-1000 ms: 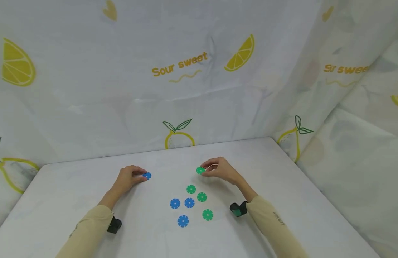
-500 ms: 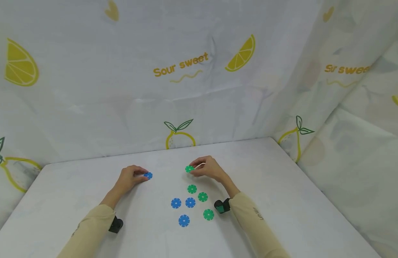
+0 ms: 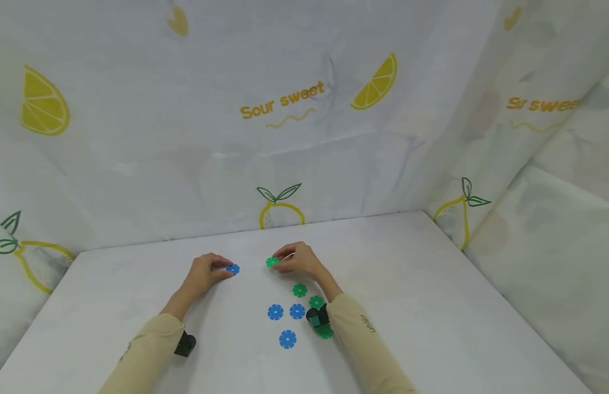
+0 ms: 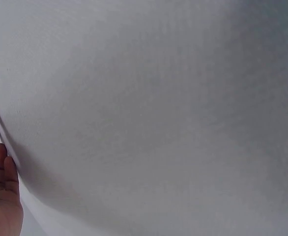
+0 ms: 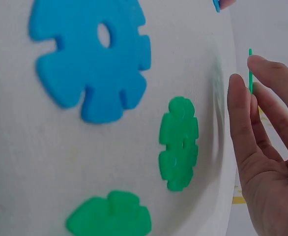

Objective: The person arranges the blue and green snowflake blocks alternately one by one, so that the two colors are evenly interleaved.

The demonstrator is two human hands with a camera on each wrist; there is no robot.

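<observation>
My left hand (image 3: 206,273) pinches a blue notched disc (image 3: 233,269) between thumb and fingers, toward the back left of the table. Across a short gap, my right hand (image 3: 298,259) pinches a green notched disc (image 3: 272,262) by its edge. In the right wrist view that green disc (image 5: 250,71) appears edge-on between thumb and fingertips. The left wrist view catches only part of my left hand (image 4: 4,191) at its left border, with a sliver of blue at the fingertips.
Three blue discs (image 3: 287,339) lie flat on the white table (image 3: 225,350). Green discs (image 3: 299,290) lie beside them, one partly covered by the right wrist camera (image 3: 316,317). A white lemon-print curtain (image 3: 211,191) stands behind the table.
My right hand has moved left with the green disc, coming closer to the blue one. The left hand has kept its place on the blue disc. The head view has shifted slightly.
</observation>
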